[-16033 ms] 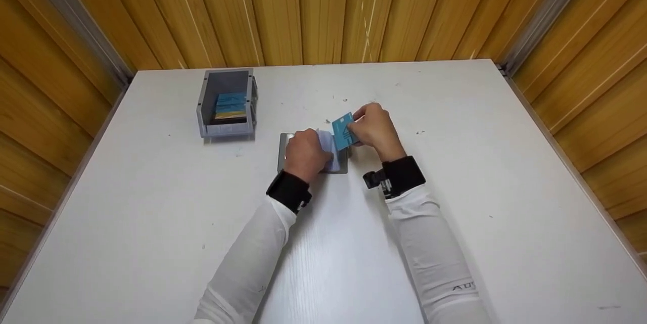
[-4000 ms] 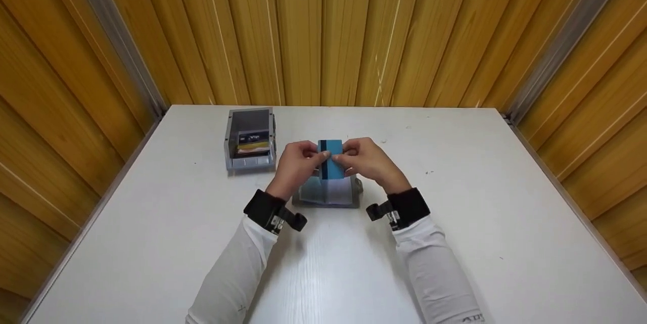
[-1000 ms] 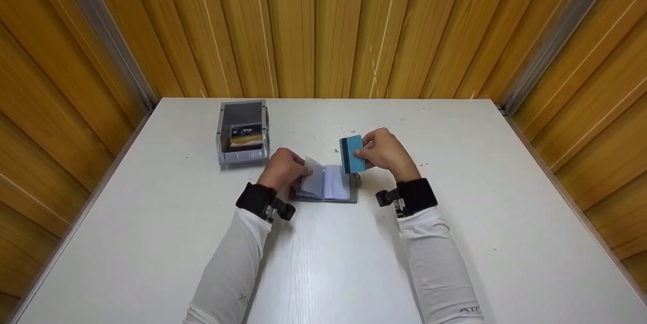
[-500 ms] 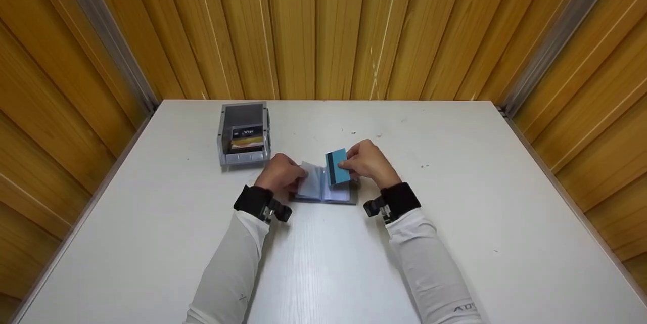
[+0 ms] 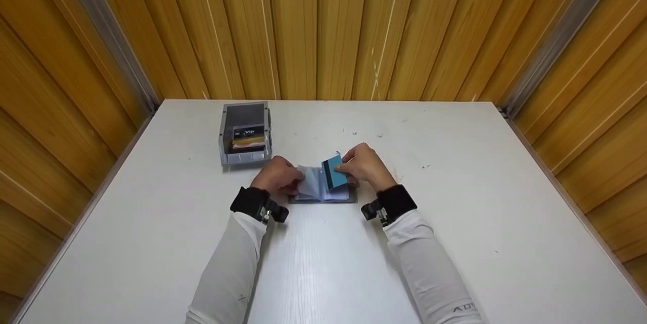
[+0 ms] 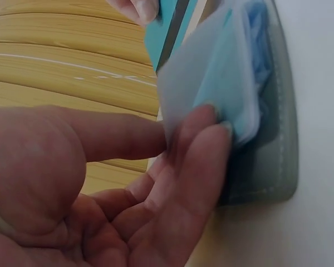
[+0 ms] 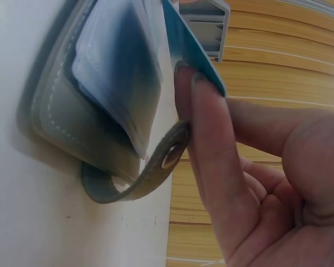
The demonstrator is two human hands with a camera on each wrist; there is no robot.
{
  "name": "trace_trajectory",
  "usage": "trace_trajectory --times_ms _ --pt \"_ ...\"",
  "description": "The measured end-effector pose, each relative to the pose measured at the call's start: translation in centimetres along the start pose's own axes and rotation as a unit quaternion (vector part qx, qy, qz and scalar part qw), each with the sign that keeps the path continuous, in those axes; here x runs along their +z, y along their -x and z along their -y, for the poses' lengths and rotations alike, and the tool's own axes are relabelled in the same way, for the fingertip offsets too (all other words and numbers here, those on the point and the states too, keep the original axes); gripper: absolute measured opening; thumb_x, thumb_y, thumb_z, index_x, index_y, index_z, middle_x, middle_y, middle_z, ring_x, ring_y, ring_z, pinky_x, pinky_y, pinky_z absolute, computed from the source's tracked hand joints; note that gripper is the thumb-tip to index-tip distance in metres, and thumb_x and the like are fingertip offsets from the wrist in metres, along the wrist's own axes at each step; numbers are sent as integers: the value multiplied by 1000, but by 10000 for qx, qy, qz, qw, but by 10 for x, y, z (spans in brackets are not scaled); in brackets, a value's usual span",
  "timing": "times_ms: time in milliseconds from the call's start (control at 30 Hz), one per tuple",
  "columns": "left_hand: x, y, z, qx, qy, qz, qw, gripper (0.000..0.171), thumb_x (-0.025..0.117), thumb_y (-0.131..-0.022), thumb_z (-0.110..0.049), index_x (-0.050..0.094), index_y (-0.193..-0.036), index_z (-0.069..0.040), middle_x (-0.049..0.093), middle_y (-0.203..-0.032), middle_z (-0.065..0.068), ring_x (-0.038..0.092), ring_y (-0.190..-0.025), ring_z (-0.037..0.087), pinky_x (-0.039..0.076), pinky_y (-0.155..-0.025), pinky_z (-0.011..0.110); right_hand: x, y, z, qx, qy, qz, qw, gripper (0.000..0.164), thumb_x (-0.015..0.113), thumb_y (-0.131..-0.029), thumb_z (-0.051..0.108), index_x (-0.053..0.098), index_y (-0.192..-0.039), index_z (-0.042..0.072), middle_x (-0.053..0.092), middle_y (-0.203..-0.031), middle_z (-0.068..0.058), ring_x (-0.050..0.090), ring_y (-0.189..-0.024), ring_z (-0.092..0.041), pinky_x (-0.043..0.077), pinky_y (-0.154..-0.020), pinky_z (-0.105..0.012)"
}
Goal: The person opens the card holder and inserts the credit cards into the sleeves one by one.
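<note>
A grey card holder (image 7: 55, 114) with clear plastic sleeves lies spread on the table, its snap strap (image 7: 150, 172) sticking out on the right side. My left hand (image 5: 279, 176) pinches a clear sleeve (image 6: 192, 72) between thumb and fingers and keeps it raised; something light blue shows through it. With thumb and fingertips my right hand (image 5: 368, 165) grips a blue card (image 5: 333, 171), its dark stripe facing me. The card is tilted over the right-hand sleeves. Whether its lower edge is inside a sleeve I cannot tell.
A grey plastic bin (image 5: 246, 158) stands at the back left of the white table (image 5: 455, 213), with several cards (image 5: 247, 138) inside, the top one dark. Wood-patterned panels (image 5: 333, 31) rise behind the table and at both sides.
My right hand has brought the blue card left and down, from beside the card holder to over its sleeves. The left hand still holds the sleeve, having shifted slightly left and down.
</note>
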State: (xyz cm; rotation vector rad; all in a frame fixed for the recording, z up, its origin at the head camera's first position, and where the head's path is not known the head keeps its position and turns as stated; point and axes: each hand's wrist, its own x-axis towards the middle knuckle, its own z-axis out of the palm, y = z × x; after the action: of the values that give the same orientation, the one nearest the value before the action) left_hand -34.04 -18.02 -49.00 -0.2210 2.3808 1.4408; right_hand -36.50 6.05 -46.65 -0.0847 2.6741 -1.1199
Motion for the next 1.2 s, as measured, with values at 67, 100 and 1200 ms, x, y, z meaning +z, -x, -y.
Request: trace_trajectory --times_ms 67,100,1200 --pt "-2 -1 1 -16 -17 3 10000 13 71 -96 -8 76 -93 3 69 -73 4 69 -59 13 58 -59 22 1 0 -1 -98 -28 -15 9999 35 83 -96 18 75 -120 -6 80 -102 -16 68 -66 -9 54 -67 -22" --pt "-2 -1 1 -27 0 6 10000 12 72 -96 -8 76 -91 2 68 -73 4 69 -59 12 58 -59 22 2 0 -1 -134 -53 10 9999 33 82 -96 17 75 -118 -6 80 -98 -14 68 -65 -10 54 -66 -23" --pt "-10 -4 7 42 219 265 9994 21 75 -98 -13 77 -106 7 68 -72 0 68 -59 8 55 -59 19 33 -3 0 -184 -286 -9 9994 20 75 -100 11 80 -111 -5 82 -107 -19 79 -79 -17 65 -73 -28"
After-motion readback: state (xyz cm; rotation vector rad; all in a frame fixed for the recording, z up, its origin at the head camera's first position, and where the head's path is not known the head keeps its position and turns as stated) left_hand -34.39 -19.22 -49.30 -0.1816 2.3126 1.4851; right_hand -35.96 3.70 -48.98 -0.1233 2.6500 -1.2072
